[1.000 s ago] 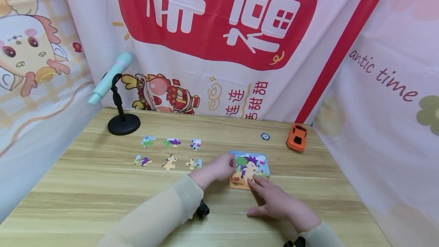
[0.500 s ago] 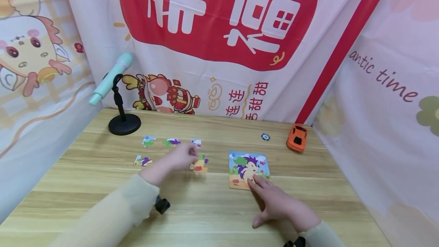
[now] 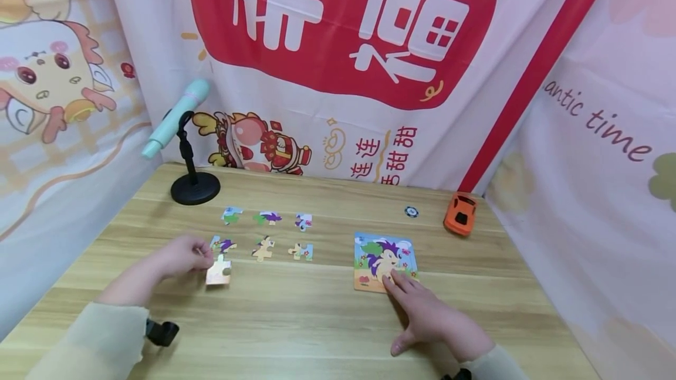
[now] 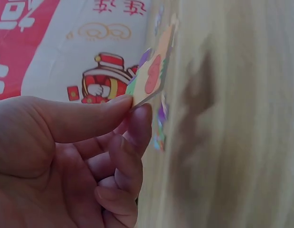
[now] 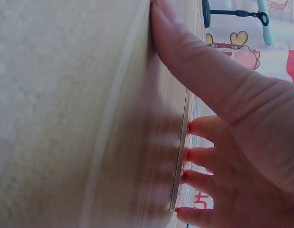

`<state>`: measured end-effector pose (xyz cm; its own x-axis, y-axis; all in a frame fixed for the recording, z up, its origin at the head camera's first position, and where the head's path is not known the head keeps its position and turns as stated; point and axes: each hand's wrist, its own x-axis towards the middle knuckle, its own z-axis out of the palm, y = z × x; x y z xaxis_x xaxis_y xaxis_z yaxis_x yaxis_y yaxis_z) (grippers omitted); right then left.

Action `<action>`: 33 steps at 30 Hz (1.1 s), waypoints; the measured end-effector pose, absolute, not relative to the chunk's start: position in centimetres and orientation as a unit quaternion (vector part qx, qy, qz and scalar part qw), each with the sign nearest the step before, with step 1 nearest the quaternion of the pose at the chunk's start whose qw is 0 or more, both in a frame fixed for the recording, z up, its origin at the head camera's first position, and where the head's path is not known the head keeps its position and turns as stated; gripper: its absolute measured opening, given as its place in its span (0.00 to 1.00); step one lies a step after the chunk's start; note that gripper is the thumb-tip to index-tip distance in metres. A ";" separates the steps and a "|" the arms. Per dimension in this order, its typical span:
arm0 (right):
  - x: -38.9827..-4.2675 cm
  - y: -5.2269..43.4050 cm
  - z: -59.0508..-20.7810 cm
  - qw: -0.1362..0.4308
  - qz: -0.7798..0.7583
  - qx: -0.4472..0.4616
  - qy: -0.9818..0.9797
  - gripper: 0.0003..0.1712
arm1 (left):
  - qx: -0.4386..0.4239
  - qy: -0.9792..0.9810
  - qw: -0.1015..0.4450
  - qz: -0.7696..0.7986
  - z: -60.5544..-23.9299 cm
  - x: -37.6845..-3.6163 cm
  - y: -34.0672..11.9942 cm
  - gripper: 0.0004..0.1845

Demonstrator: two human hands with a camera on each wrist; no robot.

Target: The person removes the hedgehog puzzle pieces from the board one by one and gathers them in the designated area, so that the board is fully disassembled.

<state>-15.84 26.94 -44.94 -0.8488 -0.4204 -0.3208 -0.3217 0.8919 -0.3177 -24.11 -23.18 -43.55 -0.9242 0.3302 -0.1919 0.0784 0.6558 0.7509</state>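
In the head view, the left hand [image 3: 182,258] holds a puzzle piece [image 3: 217,273] near the lower-left of six loose pieces [image 3: 263,249]. Right of them, the right hand [image 3: 429,314] rests outstretched fingers on the puzzle board [image 3: 363,285]. In the left wrist view, thumb and forefinger pinch the tilted piece. In the right wrist view, fingertips touch the board's edge.

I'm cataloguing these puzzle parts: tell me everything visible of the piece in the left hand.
The jigsaw piece is thin and card-like, with a knob and a notch. Its printed face is cream-orange with a red shape, some green and purple. The left hand pinches it between thumb and finger, tilted, seemingly off the table, near the nearer row's leftmost piece.
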 end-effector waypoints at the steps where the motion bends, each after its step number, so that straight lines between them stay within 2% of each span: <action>1: -15.8 26.9 -44.9 0.195 -0.128 -0.193 0.953 0.78 | 0.117 0.895 0.162 0.398 -43.7 -23.9 -23.6 0.03; 9: -15.9 26.8 -44.9 0.197 -0.127 -0.191 0.953 0.78 | 0.090 0.907 0.170 0.374 -44.5 -23.7 -24.5 0.03; 18: -15.8 26.8 -44.9 0.195 -0.125 -0.190 0.954 0.78 | 0.056 0.920 0.156 0.355 -44.3 -24.2 -23.4 0.05; 24: -15.6 27.0 -44.9 0.196 -0.129 -0.183 0.955 0.78 | 0.079 0.926 0.153 0.337 -41.9 -25.4 -19.6 0.06; 33: -15.6 27.0 -44.6 0.198 -0.130 -0.189 0.953 0.77 | 0.147 0.912 0.144 0.355 -38.7 -27.1 -11.2 0.06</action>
<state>-15.62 27.01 -44.63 -0.8500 -0.4123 -0.3278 -0.3094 0.8945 -0.3227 -27.12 -11.20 -38.67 -0.9152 0.3707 -0.1583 0.1664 0.7051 0.6893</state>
